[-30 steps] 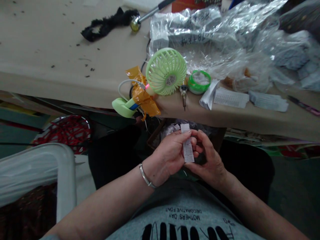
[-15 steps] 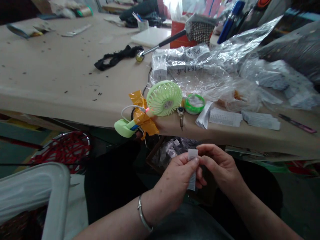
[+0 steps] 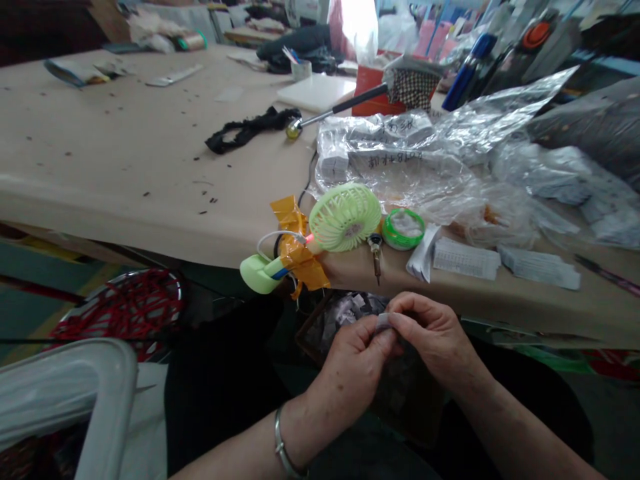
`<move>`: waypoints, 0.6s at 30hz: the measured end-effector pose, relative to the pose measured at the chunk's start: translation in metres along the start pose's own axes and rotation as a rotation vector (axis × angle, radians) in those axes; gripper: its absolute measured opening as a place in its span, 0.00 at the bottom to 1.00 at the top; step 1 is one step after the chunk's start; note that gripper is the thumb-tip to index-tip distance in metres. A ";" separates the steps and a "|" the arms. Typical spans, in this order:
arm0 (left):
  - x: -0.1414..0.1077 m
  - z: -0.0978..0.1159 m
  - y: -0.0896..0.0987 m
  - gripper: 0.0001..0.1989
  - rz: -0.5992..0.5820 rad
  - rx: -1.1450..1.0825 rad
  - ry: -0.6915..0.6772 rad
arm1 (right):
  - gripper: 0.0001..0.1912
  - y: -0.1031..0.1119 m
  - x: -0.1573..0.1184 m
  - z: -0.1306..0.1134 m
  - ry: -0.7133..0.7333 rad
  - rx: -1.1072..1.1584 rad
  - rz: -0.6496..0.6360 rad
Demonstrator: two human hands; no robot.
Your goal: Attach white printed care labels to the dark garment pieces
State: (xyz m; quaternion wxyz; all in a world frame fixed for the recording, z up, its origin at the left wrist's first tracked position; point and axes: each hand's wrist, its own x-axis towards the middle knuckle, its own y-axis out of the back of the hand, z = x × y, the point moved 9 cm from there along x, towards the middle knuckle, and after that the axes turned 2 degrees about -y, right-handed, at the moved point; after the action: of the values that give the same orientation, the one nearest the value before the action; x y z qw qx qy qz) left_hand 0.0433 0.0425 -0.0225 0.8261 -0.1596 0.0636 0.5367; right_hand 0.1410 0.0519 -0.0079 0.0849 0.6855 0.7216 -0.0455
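A small white paper label (image 3: pixel 383 321) is pinched between my two hands, below the table's front edge. My left hand (image 3: pixel 357 360), with a bracelet at the wrist, grips it between thumb and fingers. The thumb and forefinger of my right hand (image 3: pixel 433 337) close on the label's upper end. Beneath my hands stands a box of labels and paper scraps (image 3: pixel 350 308). On the table edge above lie stacks of printed labels (image 3: pixel 466 259), a round green tin (image 3: pixel 403 229) and a pointed metal tool (image 3: pixel 376 257).
A green fan (image 3: pixel 345 217) is taped to the table edge (image 3: pixel 200 243). Clear plastic bags (image 3: pixel 400 177) cover the table's right part. A black fabric loop (image 3: pixel 250 130) lies behind. At lower left are a white chair (image 3: pixel 107 373) and a red round seat (image 3: pixel 130 303).
My right fingers have moved onto the label's top, which now looks folded over, and its long lower part is out of sight. The table has shifted slightly down and right in view.
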 end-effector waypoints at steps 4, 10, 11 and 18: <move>0.009 0.013 0.023 0.07 0.125 0.208 -0.142 | 0.08 0.005 0.011 0.001 0.028 -0.096 0.062; 0.014 0.032 0.033 0.07 0.206 0.429 -0.321 | 0.07 0.006 0.021 -0.008 0.102 -0.178 0.130; 0.015 0.035 0.033 0.08 0.211 0.471 -0.335 | 0.07 0.006 0.022 -0.009 0.111 -0.188 0.133; 0.018 0.046 0.034 0.09 0.234 0.573 -0.390 | 0.06 0.005 0.020 -0.020 0.240 -0.292 0.139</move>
State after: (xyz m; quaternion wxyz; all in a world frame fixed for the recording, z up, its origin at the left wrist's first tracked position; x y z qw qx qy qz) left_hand 0.0165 0.0858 0.0088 0.7668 0.1921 0.0703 0.6084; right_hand 0.1435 0.0757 0.0080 0.0996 0.7148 0.6763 0.1476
